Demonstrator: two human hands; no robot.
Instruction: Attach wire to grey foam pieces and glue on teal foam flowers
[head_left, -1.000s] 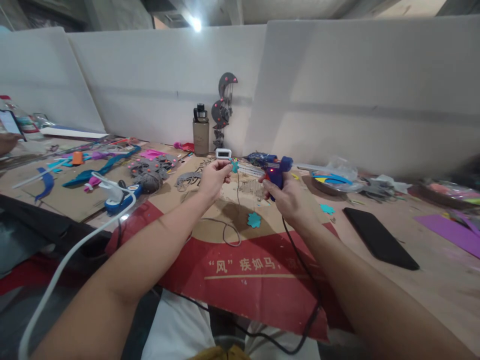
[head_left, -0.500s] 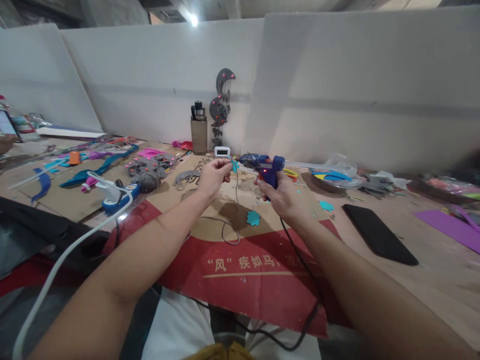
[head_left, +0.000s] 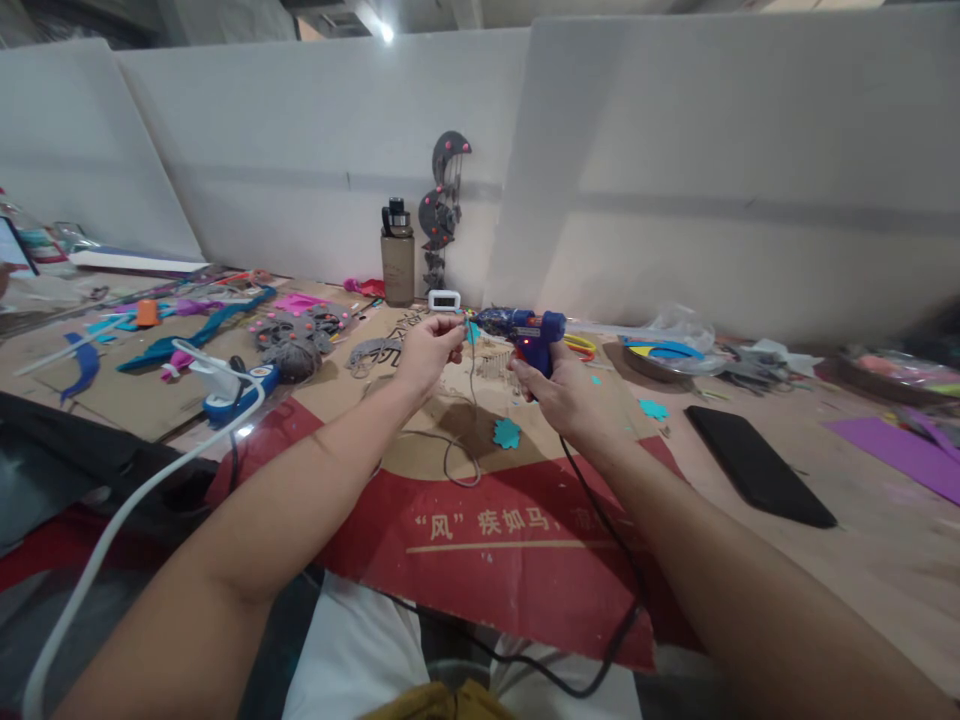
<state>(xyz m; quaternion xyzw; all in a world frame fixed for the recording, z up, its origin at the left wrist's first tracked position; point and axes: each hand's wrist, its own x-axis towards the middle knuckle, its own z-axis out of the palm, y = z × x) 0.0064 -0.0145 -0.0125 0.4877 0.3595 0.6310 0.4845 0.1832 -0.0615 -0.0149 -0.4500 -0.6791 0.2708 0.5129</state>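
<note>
My right hand (head_left: 559,390) is wrapped round the handle of a blue hot glue gun (head_left: 534,335), whose red light glows. A clear glue stick (head_left: 592,327) pokes out of its back end, and the nozzle points left at my left fingertips. My left hand (head_left: 435,350) pinches a small teal cut-out (head_left: 472,331) by its edge, partly hidden by the fingers. From there a grey cord (head_left: 473,385) hangs down and curls on the cardboard (head_left: 420,465). On the cardboard below lies another teal flower-shaped cut-out (head_left: 506,433).
A bottle (head_left: 398,265) and a small white digital clock (head_left: 444,301) stand at the back. At right lie a black phone (head_left: 757,465) and a purple sheet (head_left: 892,450). A blue power strip (head_left: 244,393) and grey yarn ball (head_left: 298,362) sit left. The gun's black cable (head_left: 600,505) runs toward my lap.
The glue gun's nozzle has come slightly left, nearer my left fingertips. Both hands keep their grips, and the view has tilted a little.
</note>
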